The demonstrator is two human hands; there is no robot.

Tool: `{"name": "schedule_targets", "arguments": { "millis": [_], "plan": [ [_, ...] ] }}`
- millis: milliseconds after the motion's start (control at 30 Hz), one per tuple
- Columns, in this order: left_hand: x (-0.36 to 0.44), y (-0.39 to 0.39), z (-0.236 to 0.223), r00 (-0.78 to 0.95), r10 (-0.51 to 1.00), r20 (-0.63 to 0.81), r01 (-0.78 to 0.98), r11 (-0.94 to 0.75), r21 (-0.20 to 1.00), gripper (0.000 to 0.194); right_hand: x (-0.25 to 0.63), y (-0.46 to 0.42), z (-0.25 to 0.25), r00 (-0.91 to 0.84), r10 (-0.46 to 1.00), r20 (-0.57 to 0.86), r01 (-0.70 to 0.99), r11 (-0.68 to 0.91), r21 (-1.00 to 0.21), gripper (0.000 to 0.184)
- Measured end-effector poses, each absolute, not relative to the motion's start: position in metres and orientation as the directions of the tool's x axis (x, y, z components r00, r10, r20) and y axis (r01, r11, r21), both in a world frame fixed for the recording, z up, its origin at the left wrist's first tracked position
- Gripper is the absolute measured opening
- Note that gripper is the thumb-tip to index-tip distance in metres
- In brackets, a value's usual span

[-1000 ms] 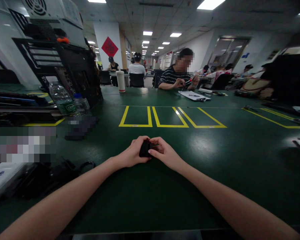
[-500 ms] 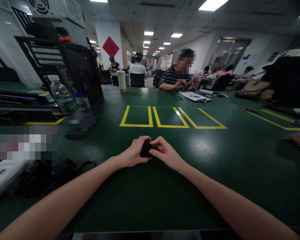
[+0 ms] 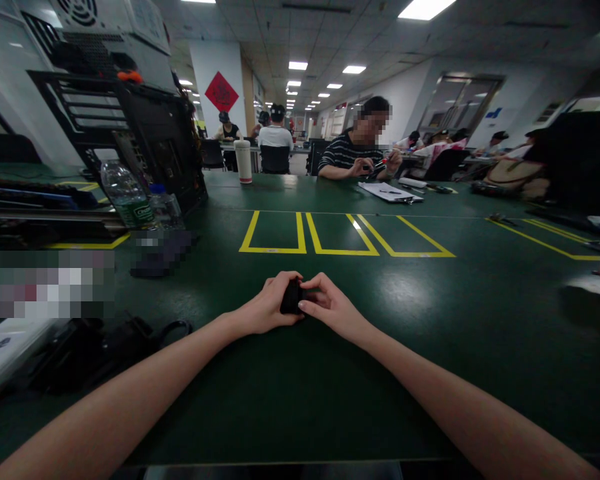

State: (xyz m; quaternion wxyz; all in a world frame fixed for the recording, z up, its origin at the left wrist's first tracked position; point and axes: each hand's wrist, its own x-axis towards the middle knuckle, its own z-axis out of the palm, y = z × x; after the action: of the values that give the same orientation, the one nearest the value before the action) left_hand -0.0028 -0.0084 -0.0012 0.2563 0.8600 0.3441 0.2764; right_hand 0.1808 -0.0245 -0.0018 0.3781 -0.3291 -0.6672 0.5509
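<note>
A small black block-like object (image 3: 291, 297) is held upright between my two hands, low over the green table (image 3: 300, 393). My left hand (image 3: 270, 303) wraps round its left side, thumb below and fingers over the top. From the right, my right hand (image 3: 330, 305) closes on its edge, with the thumb and fingertips bent toward it. My fingers cover much of the object, so its exact kind cannot be made out.
Yellow tape outlines (image 3: 273, 251) mark the table ahead. On the left are a water bottle (image 3: 125, 193), a black computer case (image 3: 165, 143) and black cables (image 3: 125, 340). Across the table sits a person (image 3: 347, 157) behind a clipboard (image 3: 390, 193). A white cup (image 3: 243, 163) stands farther back.
Both my hands and the black object stay almost still. At the right edge, another person's hand has shifted outward, and a pale patch now shows on the table there.
</note>
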Motion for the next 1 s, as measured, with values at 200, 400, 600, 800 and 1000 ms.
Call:
{"name": "schedule_targets", "arguments": {
  "millis": [200, 400, 600, 800, 1000],
  "plan": [
    [-0.0018, -0.0088, 0.0006, 0.614, 0.73, 0.3, 0.451, -0.637, 0.625, 0.061, 0.1799, -0.0237, -0.0005, -0.463, 0.876, 0.137, 0.056, 0.183, -0.982, 0.024],
    [-0.003, -0.0101, 0.0028, 0.62, 0.731, 0.286, 0.456, -0.632, 0.627, 0.06, 0.1821, -0.0233, 0.0012, -0.499, 0.859, 0.114, 0.035, 0.152, -0.988, 0.027],
    [-0.0034, -0.0081, -0.0014, 0.61, 0.745, 0.27, 0.471, -0.615, 0.633, 0.062, 0.1819, -0.0255, -0.0005, -0.504, 0.852, 0.139, 0.006, 0.165, -0.986, 0.028],
    [-0.0031, -0.0086, 0.0001, 0.617, 0.732, 0.288, 0.453, -0.631, 0.63, 0.063, 0.1802, -0.0254, 0.0006, -0.478, 0.87, 0.124, 0.023, 0.153, -0.988, 0.02],
    [-0.0021, -0.0092, 0.0024, 0.632, 0.712, 0.306, 0.449, -0.658, 0.605, 0.06, 0.1812, -0.0228, -0.0002, -0.464, 0.878, 0.114, 0.069, 0.165, -0.984, 0.027]
  ]
}}
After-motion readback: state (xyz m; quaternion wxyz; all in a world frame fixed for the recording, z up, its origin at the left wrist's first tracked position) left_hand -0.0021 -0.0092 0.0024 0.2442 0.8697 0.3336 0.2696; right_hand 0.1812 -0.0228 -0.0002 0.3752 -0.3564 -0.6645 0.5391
